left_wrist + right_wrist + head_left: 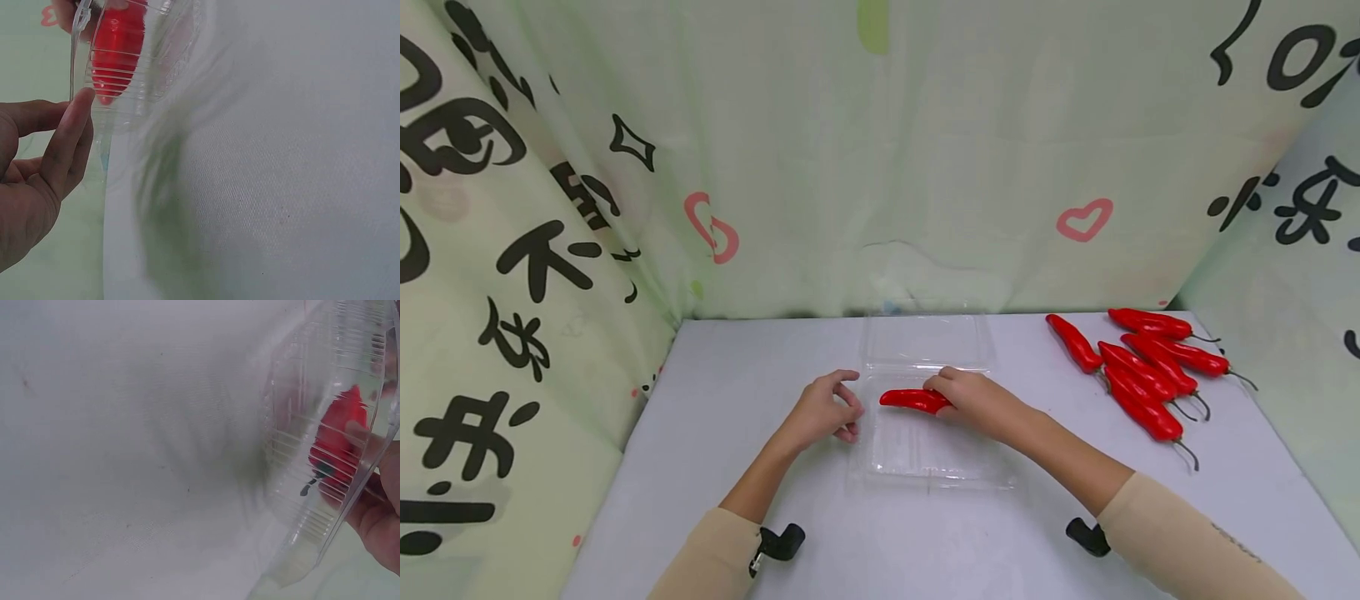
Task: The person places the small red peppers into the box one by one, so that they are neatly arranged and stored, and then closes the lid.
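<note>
My right hand holds a red chili pepper by its stem end, low over the base of a clear plastic clamshell container. Through the ribbed clear wall, the right wrist view shows fingers around the pepper and its dark green stem. At the container's left side is my left hand, fingers loosely bent with nothing gripped. The left wrist view has a fingertip of that hand against the clear rim. The container's lid lies opened toward the back.
Several red chili peppers lie in a loose group at the right back of the white table, stems toward the right front. A printed curtain hangs behind the table and along both sides.
</note>
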{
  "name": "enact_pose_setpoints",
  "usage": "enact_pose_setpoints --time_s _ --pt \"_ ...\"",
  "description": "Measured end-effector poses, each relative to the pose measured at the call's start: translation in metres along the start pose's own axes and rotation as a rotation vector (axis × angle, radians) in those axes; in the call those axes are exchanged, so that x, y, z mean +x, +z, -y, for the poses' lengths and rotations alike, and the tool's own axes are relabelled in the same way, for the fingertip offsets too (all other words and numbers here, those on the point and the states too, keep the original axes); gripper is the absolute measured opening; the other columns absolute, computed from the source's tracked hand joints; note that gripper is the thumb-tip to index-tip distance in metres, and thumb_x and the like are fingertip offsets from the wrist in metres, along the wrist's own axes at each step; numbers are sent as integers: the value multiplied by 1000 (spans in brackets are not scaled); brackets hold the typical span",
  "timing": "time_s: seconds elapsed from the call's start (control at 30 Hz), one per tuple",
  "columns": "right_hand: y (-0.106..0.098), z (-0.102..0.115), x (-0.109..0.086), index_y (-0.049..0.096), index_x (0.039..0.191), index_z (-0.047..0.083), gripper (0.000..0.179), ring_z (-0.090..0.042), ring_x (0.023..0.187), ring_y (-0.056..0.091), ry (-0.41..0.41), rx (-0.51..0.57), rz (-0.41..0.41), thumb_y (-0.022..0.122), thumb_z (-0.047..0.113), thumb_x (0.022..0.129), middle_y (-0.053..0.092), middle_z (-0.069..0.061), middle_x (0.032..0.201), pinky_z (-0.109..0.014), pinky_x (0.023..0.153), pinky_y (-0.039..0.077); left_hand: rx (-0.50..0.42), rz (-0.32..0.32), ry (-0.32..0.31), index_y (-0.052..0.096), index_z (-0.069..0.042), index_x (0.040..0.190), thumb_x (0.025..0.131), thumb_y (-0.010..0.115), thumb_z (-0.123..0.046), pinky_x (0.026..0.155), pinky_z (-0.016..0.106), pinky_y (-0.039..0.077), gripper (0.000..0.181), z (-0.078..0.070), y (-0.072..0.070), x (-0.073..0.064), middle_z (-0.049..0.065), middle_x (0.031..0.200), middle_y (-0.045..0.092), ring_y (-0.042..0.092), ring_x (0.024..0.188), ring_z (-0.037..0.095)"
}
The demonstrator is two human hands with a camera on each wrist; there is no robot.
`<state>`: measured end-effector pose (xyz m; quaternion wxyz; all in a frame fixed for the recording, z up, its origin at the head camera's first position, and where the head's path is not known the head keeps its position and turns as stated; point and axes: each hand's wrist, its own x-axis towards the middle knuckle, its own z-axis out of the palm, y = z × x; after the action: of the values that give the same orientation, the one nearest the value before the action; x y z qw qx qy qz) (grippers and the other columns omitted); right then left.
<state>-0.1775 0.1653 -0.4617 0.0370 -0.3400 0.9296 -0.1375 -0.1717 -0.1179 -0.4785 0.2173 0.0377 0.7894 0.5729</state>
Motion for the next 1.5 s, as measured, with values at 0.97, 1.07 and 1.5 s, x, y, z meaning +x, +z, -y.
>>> enact_pose_setpoints --time_s 0.97,1.07,1.5 --pt "17 1 -5 72 115 13 36 -19 88 67 34 -141 -117 87 15 83 67 -3 101 -35 67 64 32 3 -5 44 -1 151 94 69 1 60 35 65 63 -1 1 1 22 107 64 74 71 36" --pt "17 2 -4 71 116 13 37 -22 92 69 46 -137 -117 87 14 83 68 -4 104 -38 69 65 36 4 -8 44 -2 152 94 70 0 61 35 65 63 -1 1 1 22 108 64 74 72 37" --pt "22 0 -4 76 113 16 35 -23 90 63 24 -194 -209 89 16 81 67 -6 102 -33 65 63 36 7 -7 44 -1 151 93 69 2 60 36 65 63 -2 1 1 22 107 64 74 71 37"
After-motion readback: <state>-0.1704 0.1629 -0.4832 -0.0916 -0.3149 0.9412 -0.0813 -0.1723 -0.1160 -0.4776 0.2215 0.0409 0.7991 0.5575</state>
